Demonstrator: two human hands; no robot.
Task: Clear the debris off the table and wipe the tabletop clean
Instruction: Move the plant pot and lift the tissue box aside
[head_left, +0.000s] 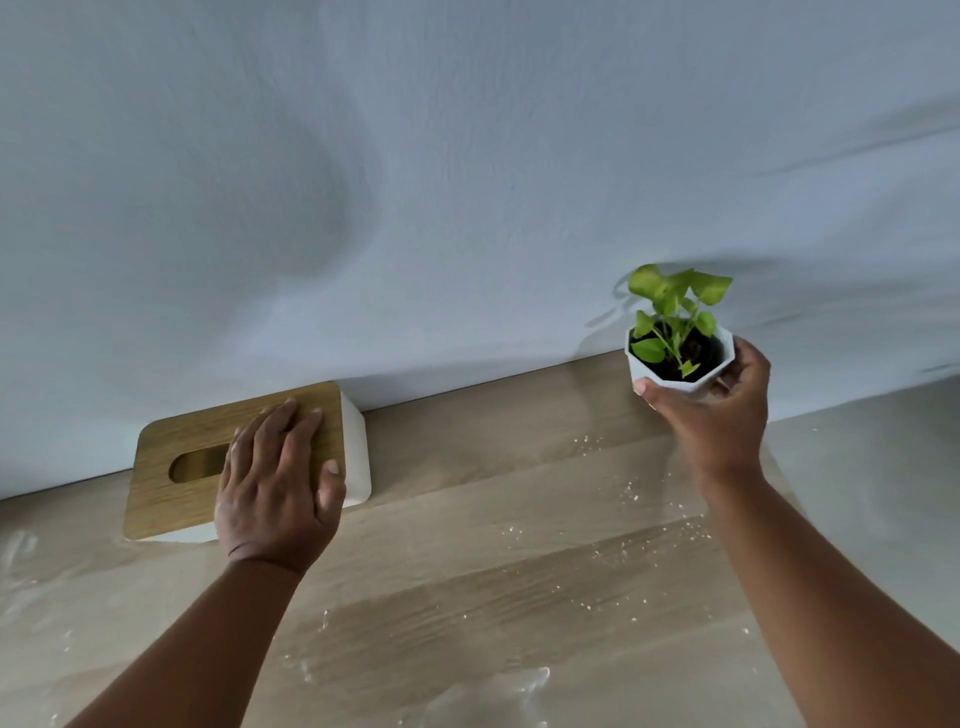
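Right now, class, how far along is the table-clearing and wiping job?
Done: nothing visibly wiped. In hand: the right hand holds the white faceted plant pot; the left hand rests on the wooden-lidded white tissue box. Left: pale crumbs across the wooden tabletop.

My left hand lies flat, fingers straight; my right hand is raised, fingers curled in a grip.

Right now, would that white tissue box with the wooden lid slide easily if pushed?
Probably. The white tissue box with the wooden lid sits flat on a glossy tabletop, so it should slide rather than tip. The left hand rests flat on its lid, which looks rigid.
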